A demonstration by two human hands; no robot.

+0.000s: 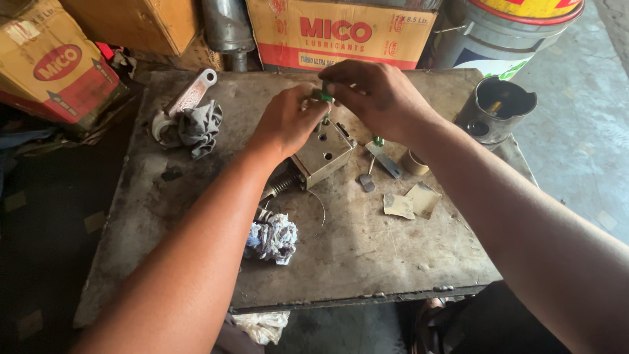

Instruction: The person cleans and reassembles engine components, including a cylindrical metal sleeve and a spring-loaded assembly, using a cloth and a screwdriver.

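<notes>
At the near edge of the worn, stained surface [367, 262], a crumpled blue-and-white rag [272, 237] is seen beside the left forearm. A little farther in, two scraps of brownish paper [411, 201] and a small flat metal strip [384, 159] are laid to the right of a squarish metal block [322, 153], from whose near-left side a coiled spring [282, 184] projects. Above the block, both hands are brought together: the left hand [286, 120] is curled, its fingertips closed on a small green piece [324, 96], and the right hand [379, 95] is pinched onto the same piece from the other side; what the piece is cannot be told, possibly a tool handle reaching down to the block. Farther left, a grey cloth [199, 126] is bunched against a pale metal lever arm [190, 95]. At the far right corner a dark metal cylinder [496, 108] is stood upright. Behind the surface, cardboard cartons [341, 31] with red printing and a large pail [504, 29] are stacked.
</notes>
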